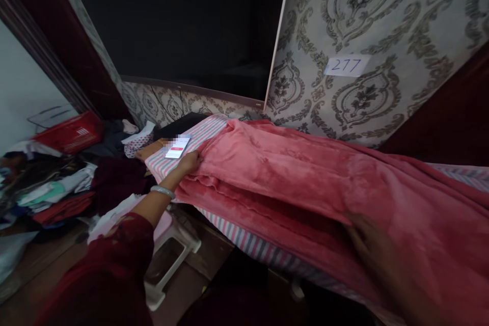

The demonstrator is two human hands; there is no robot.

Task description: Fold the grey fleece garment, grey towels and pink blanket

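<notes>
A pink plush blanket point(267, 158) lies folded along a surface covered with a striped cloth point(208, 130). At the blanket's left end, my left hand point(190, 161) is closed on its edge, with a bangle on the wrist. My right hand point(364, 237), slightly blurred, grips the upper layer's front edge further right. Between my hands that layer is lifted a little, and a dark gap opens over the layer beneath. A phone point(178, 147) with a lit screen rests on the striped cloth just beyond my left hand.
A large dark television point(183, 25) hangs on the patterned wall, beside a paper marked 277 point(347, 65). Piled clothes point(61, 188) and a red bag point(72, 132) lie at left. A plastic stool point(171, 249) stands below my left arm.
</notes>
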